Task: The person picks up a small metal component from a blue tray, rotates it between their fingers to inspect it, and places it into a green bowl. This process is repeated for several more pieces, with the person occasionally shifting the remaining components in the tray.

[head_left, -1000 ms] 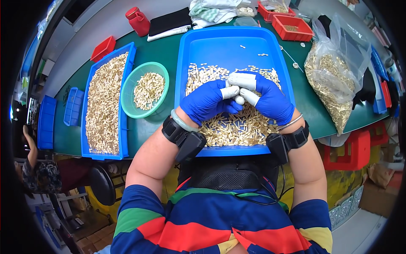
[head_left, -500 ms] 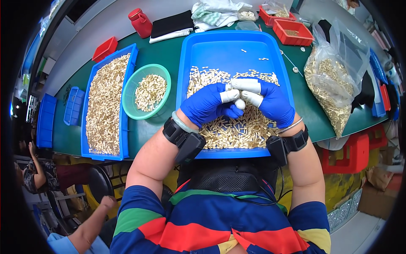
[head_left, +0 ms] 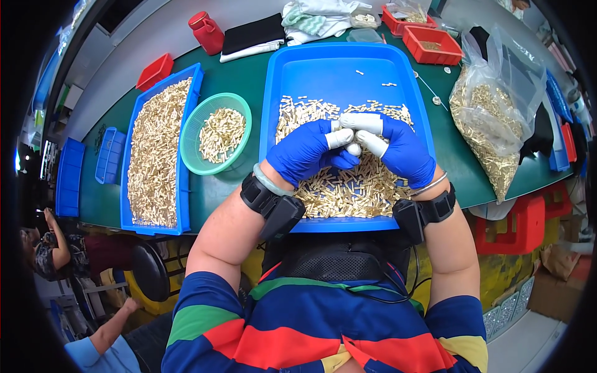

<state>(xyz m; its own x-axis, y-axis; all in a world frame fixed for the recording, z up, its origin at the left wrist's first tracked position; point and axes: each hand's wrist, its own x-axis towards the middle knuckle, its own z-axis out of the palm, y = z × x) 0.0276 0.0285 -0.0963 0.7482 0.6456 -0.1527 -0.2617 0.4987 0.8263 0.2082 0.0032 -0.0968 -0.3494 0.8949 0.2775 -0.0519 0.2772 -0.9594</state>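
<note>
Both hands wear blue gloves with white coverings on the fingertips, and they meet above a large blue tray (head_left: pixel 339 68). My left hand (head_left: pixel 309 151) is closed, thumb and fingers pinched together. Facing it, my right hand (head_left: pixel 398 146) is closed too, its fingertips touching or nearly touching the left ones. Whatever lies between the fingertips is hidden by them. Beneath the hands, many small gold-coloured metal pieces (head_left: pixel 348 199) cover the near part of the tray, and a few lie apart toward its far side.
To the left stand a green basket (head_left: pixel 188 152) and a long blue tray (head_left: pixel 125 193), both holding similar pieces. A clear bag (head_left: pixel 491 124) of them leans at the right. Red bins (head_left: pixel 435 53), a red jug (head_left: pixel 206 34) and folded cloths (head_left: pixel 252 37) line the back.
My hands stay nearly in place, with only slight finger shifts. At lower left, another person's arm has moved left and down. The whole view has shifted slightly.
</note>
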